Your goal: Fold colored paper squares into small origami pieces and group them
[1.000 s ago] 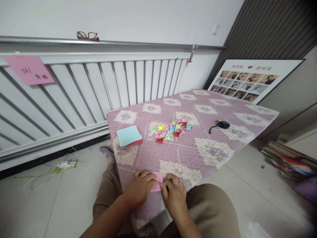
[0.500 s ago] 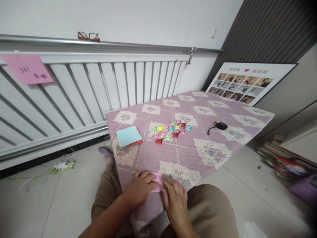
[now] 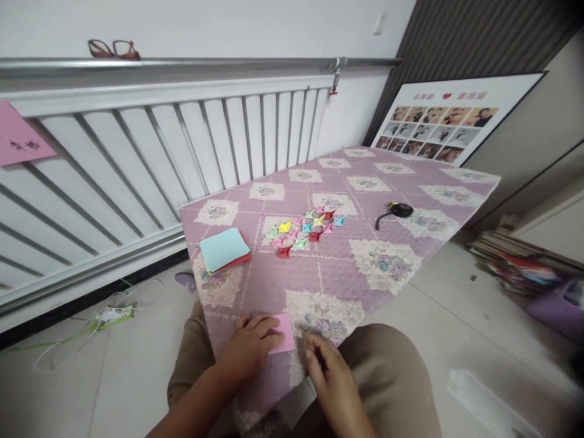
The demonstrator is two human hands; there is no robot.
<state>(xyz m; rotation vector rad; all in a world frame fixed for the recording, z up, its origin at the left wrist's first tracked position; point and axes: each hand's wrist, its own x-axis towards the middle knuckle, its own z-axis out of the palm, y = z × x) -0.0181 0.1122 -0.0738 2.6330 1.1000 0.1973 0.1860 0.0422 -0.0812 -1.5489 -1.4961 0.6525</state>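
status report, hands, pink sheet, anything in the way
Left hand on pink sheet; right hand off it, to its right. Sheet lies on cloth. Only left hand seen covering it.

Plain brn trousers point(image 3: 387, 371), approx. khaki, loose-ish around the R knee. Purple shoe point(image 3: 185, 279), L side. L hand point(image 3: 253, 342) & R hand point(image 3: 332, 372) bare, forearms point(image 3: 196, 401) too.

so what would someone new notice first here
Probably the cluster of bright folded paper pieces in the middle of the purple patterned tablecloth. Next, the pink paper at the near edge, under the fingers of the left hand, with the right hand beside it. The large photo board stands out at upper right.
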